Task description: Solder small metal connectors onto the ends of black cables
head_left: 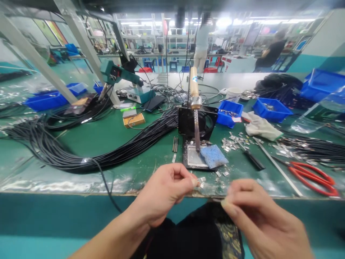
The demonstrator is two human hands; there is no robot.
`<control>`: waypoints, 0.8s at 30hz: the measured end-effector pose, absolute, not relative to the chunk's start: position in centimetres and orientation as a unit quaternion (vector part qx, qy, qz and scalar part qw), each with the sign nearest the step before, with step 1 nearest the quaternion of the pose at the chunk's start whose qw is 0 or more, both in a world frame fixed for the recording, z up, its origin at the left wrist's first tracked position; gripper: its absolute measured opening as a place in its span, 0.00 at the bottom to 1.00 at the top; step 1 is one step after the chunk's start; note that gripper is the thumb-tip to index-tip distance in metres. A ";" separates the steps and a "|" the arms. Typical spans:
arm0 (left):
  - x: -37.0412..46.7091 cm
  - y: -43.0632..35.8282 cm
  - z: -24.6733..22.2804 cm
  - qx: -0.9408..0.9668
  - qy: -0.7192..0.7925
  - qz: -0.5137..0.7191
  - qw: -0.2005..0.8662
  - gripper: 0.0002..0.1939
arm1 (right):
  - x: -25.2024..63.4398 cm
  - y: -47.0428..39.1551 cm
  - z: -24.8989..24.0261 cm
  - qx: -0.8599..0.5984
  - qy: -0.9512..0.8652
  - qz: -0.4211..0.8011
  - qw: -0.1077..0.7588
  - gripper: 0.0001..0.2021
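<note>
My left hand is closed in a pinch at the bench's front edge, its fingertips beside small metal pieces; what it pinches is too small to make out. My right hand is at the right, slightly blurred, thumb and forefinger pressed together; anything between them is too small to see. Beyond the hands, a soldering iron with a wooden handle stands tip down at a metal tray. A blue sponge lies partly on that tray. Behind the iron is a black fan.
A thick bundle of black cables curves across the left. Red-handled scissors, a metal strip and a black-handled tool lie at the right. Blue bins stand farther back. Two people are in the background.
</note>
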State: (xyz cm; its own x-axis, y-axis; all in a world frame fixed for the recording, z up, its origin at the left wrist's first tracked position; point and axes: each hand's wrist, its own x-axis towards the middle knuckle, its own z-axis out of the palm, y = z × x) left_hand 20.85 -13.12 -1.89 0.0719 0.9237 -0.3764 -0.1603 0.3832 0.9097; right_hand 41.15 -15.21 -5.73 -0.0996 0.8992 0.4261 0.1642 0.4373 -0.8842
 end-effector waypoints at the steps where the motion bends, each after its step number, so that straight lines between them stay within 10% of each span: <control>1: 20.9 -12.8 -1.8 0.356 0.530 0.426 0.641 0.14 | 40.8 -14.2 -6.2 -0.413 -0.656 0.338 0.534 0.03; 24: 19.7 -8.4 -2.1 0.302 0.502 0.413 0.697 0.15 | 38.9 -8.9 -7.0 -0.425 -0.656 0.389 0.488 0.04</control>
State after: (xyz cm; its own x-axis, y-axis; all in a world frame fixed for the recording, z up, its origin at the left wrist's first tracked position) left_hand 19.72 -8.42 -2.12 0.1535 0.8792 -0.4511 -0.2730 0.4764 0.8357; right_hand 38.92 -8.92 -6.96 -0.1634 0.9368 0.3094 0.1782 0.3365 -0.9247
